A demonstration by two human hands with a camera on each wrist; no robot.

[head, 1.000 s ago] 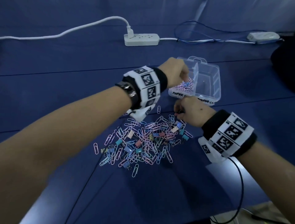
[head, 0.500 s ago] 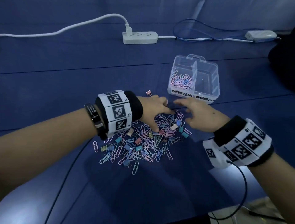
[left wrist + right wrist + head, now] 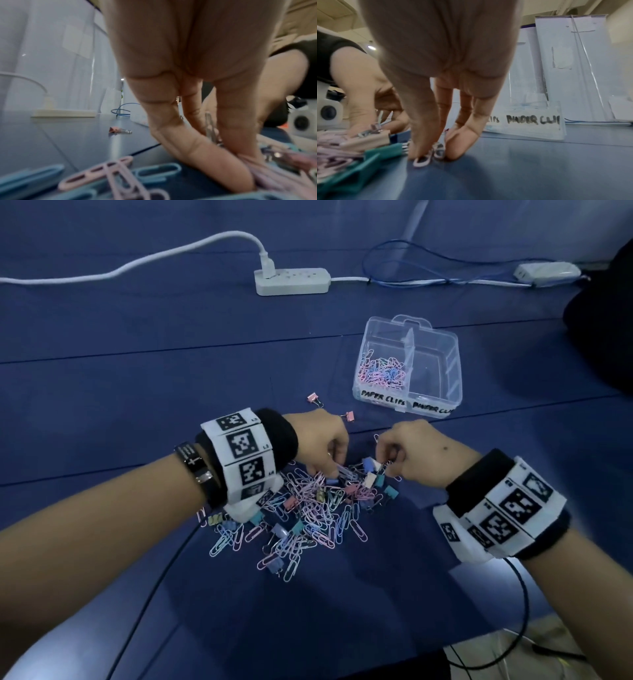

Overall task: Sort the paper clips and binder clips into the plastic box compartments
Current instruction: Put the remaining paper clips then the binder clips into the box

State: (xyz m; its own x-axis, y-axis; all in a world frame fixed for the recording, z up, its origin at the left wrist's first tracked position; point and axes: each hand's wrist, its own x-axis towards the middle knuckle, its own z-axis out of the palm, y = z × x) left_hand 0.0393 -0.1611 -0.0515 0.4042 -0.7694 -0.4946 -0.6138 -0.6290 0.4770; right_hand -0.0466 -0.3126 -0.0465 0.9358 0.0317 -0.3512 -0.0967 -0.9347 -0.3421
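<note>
The loose heap of pink, blue and white wire paper clips mixed with small coloured binder clips (image 3: 308, 508) lies on the dark blue table surface (image 3: 137, 378) right in front of you, between your forearms. Your left hand (image 3: 322, 440) is at the far edge of the heap, fingers (image 3: 197, 159) bent down and closed with the thumb on a bunch of pale pink paper clips (image 3: 278, 180). Your right hand (image 3: 414, 453) is just beside it, thumb and fingertips (image 3: 423, 142) pinching a pinkish-white paper clip (image 3: 422, 161) against the table; a teal binder clip (image 3: 368, 159) lies right next to that pinch.

Beyond your hands sits the clear plastic box with a centre divider (image 3: 455, 361). Its left compartment, hand-lettered "PAPER CLIPS", holds a pile of pastel paper clips (image 3: 382, 373); what the right compartment holds, you cannot tell. Two pink binder clips (image 3: 315, 399) lie apart on the table between the heap and the box.

Farther back are a white power strip (image 3: 291, 280) with a white cable plugged in, a thin blue wire (image 3: 394, 261), and a white adapter (image 3: 544, 272).
</note>
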